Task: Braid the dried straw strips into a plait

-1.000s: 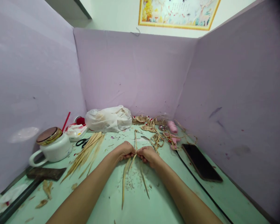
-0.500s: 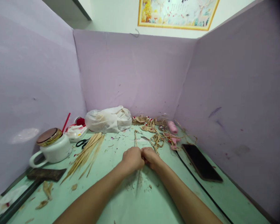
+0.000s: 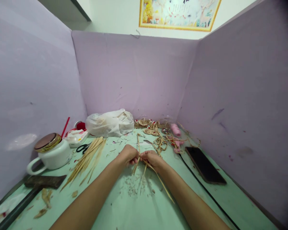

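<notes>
Head view: left hand (image 3: 129,154) and right hand (image 3: 151,158) pinched nearly closed on straw strands (image 3: 161,182). Corded length (image 3: 138,142) formed beyond hands; strands nearer appear unworked.

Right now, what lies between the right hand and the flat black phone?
In the head view, a thin black cable runs over the pale green tabletop between the right hand and the flat black phone.

No words, brands or numbers can be read. The framed picture (image 3: 156,16) on the wall (image 3: 110,16) bears small rows of writing, too small to tell, under larger dark marks cut off above.
</notes>
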Tool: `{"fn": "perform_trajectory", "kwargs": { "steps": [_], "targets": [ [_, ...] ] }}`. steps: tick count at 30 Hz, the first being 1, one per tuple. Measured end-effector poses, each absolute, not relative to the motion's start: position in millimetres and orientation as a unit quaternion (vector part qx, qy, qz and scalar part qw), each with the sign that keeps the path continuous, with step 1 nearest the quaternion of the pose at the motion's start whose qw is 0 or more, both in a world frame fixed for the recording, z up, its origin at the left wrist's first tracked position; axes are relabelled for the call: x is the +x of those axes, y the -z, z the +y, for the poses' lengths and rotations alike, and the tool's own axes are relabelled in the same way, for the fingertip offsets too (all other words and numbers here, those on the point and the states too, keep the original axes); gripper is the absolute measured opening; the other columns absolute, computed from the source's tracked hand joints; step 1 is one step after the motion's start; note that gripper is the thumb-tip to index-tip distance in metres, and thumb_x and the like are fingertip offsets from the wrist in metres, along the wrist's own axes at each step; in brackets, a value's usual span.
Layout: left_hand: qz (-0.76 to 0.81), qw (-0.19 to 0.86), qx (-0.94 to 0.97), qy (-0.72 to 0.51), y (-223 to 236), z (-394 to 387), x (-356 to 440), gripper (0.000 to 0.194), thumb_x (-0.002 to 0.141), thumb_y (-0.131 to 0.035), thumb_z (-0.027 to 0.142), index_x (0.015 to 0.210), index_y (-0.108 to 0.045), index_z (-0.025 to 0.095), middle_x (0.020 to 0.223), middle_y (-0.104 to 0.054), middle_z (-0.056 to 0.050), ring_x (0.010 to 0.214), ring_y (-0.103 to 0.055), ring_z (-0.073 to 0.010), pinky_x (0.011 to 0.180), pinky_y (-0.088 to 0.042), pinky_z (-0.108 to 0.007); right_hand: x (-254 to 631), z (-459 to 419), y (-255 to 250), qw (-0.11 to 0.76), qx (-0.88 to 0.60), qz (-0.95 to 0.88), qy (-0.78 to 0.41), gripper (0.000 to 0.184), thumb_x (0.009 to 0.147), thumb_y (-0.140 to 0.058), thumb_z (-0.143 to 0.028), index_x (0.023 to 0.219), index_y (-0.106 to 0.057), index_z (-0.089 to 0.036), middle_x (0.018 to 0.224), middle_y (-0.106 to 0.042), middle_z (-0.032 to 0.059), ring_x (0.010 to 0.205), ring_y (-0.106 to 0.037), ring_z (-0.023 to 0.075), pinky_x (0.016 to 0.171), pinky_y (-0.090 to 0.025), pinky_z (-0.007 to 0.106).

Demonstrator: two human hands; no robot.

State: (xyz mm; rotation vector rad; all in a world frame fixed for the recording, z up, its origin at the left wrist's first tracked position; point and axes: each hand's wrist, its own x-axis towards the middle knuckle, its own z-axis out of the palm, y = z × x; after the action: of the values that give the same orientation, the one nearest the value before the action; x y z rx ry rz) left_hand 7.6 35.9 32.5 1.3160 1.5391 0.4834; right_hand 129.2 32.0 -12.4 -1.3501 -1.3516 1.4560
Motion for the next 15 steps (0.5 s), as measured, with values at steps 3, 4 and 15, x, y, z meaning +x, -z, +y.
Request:
{"fn": "perform_trajectory", "kwargs": {
  "steps": [3,4,15],
  "targets": [
    [0.604,0.587,0.502,-0.195,-28.2,35.2,9.8,0.018,0.066,-0.041,0.003,0.054,-0.053,0.008,0.038,-0.047,-0.001,0.031,-0.039,-0.0052,0.033,-0.027,-0.015,128.8,31.3,12.4,0.369,-0.506,-0.496,-0.601,0.012,0.057,-0.048,-0.011,0.046,-0.049,-0.012,0.035,-0.043,-0.0023,0.033,-0.031,0.0047,0.035,-0.02,0.018],
    [0.595,0.61,0.486,-0.194,-26.6,35.8,9.8,0.02,0.067,-0.04,0.002,0.054,-0.052,0.008,0.041,-0.05,-0.002,0.033,-0.042,-0.0049,0.034,-0.03,-0.014,128.9,31.0,12.2,0.371,-0.505,-0.496,-0.601,0.01,0.057,-0.048,-0.012,0.047,-0.05,-0.012,0.037,-0.046,-0.0018,0.034,-0.033,0.0047,0.035,-0.02,0.018],
    [0.631,0.544,0.521,-0.187,-14.4,38.9,12.9,0.018,0.06,-0.045,0.003,0.044,-0.045,0.011,0.031,-0.042,-0.001,0.029,-0.04,-0.0084,0.033,-0.031,-0.019,137.9,40.8,22.3,0.3,-0.557,-0.672,-0.384,0.006,0.058,-0.052,-0.014,0.061,-0.057,-0.012,0.051,-0.055,-0.0009,0.045,-0.042,0.0067,0.043,-0.029,0.018]
  ]
}}
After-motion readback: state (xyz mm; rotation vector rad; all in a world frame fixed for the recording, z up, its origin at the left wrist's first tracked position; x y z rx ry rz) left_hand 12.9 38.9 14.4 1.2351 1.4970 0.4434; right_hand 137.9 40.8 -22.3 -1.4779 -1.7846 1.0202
